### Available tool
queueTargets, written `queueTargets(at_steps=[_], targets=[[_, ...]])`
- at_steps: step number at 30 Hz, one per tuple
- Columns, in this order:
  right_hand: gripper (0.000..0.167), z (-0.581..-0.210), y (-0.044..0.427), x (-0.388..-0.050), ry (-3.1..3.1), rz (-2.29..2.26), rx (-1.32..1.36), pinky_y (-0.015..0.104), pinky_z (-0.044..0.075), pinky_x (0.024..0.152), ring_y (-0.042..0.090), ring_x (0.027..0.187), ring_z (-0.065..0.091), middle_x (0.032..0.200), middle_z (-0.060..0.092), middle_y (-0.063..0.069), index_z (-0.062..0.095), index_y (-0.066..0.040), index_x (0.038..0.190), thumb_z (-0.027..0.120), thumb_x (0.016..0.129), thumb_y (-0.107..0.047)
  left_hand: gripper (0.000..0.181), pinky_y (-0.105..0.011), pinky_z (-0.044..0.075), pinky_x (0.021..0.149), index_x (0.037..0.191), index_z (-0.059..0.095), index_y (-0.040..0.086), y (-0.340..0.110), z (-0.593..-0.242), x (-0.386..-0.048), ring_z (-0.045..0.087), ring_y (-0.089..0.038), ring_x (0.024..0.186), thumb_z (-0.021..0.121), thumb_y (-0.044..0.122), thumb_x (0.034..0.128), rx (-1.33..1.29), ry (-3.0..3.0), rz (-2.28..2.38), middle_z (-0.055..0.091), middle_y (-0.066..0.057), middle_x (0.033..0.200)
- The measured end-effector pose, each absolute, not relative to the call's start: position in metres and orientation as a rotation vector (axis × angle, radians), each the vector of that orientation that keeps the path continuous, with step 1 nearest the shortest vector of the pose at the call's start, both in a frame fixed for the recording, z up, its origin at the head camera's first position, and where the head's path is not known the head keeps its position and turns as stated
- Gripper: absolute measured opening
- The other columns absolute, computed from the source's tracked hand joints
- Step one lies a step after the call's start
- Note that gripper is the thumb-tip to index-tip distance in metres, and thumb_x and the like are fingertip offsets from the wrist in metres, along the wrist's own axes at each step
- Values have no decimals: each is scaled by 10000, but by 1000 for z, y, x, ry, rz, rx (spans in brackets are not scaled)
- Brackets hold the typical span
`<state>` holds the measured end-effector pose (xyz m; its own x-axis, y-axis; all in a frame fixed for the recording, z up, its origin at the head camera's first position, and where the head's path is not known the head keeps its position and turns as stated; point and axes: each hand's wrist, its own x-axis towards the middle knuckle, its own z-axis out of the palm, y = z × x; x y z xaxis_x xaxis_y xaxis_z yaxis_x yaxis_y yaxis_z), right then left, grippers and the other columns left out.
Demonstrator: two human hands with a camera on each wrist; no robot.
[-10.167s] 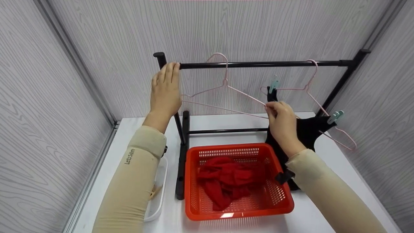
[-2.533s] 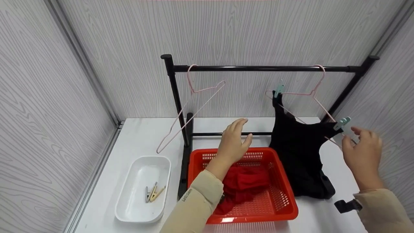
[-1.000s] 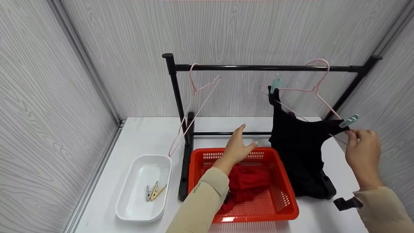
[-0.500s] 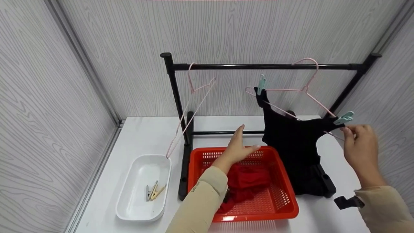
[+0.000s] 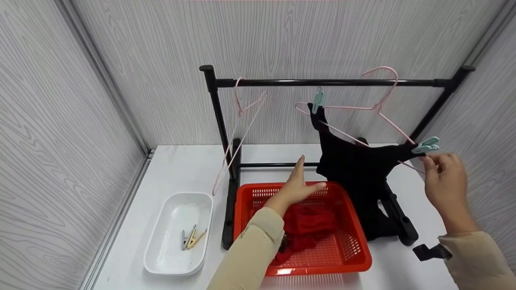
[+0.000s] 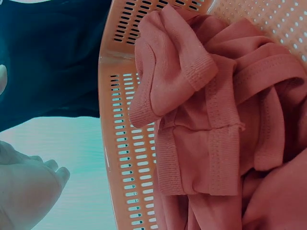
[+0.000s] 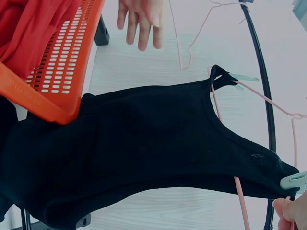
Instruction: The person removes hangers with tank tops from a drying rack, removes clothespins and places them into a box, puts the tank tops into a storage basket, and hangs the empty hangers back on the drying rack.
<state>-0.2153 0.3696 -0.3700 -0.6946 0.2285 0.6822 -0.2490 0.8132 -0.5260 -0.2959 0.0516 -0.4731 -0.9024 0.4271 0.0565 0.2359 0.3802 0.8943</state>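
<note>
My right hand (image 5: 447, 181) pinches the pink hanger (image 5: 397, 127) near its right end, beside a teal clothespin (image 5: 426, 145). A black tank top (image 5: 354, 173) hangs from this hanger, and a second teal clothespin (image 5: 318, 100) clips its other strap. In the right wrist view, my fingertips (image 7: 288, 211) lie on the pink wire just below the clip. My left hand (image 5: 296, 188), fingers extended and thumb spread, hovers over the red basket (image 5: 358, 241) and holds nothing. Crumpled red cloth (image 5: 310, 221) lies in the basket; the left wrist view shows its stitched bands.
A black rack (image 5: 298, 83) stands behind the basket. Another pink hanger (image 5: 250, 129) hangs turned sideways at its left end. To the left, a white tray (image 5: 161, 249) holds a few clothespins (image 5: 191, 239), yellow and grey. Grey wood-patterned walls (image 5: 290, 40) enclose the table.
The other hanger went from mid-bar to the left end. My right hand took hold of the tank top's hanger, whose left end has swung left with the top. My left hand left the rack.
</note>
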Motion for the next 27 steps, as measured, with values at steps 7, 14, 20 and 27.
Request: queueTargets(at_steps=[7,14,20,27], targets=[[148,-367,365,-213,-2193,798,37,224,272,698,-36,765,343,872,468,-104,693,123,989,601,967,10,1069,-438,178,1213,1614,-19,129,52,-471,-297,112,-282,1521,707,461,904,562,2436,1601,35,-110,1671],[119,-367,358,-213,-2157,843,84,194,284,688,-22,760,370,873,455,-161,699,119,978,625,949,31,1024,-411,191,1210,1608,-9,89,53,-471,-301,143,-289,1513,702,371,928,533,2429,1734,55,-145,1664],[113,-370,352,-213,-2177,858,103,164,298,670,-2,742,381,853,457,-122,703,101,991,634,949,23,1011,-419,204,1207,1607,-2,82,53,-468,-303,172,-304,1505,702,347,932,521,2409,1804,76,-170,1657],[103,-375,346,-211,-2214,872,148,159,292,652,18,728,376,831,475,6,700,91,966,625,955,21,1033,-393,205,1207,1602,-20,68,58,-464,-305,175,-308,1504,714,331,926,515,2391,1856,89,-179,1656]])
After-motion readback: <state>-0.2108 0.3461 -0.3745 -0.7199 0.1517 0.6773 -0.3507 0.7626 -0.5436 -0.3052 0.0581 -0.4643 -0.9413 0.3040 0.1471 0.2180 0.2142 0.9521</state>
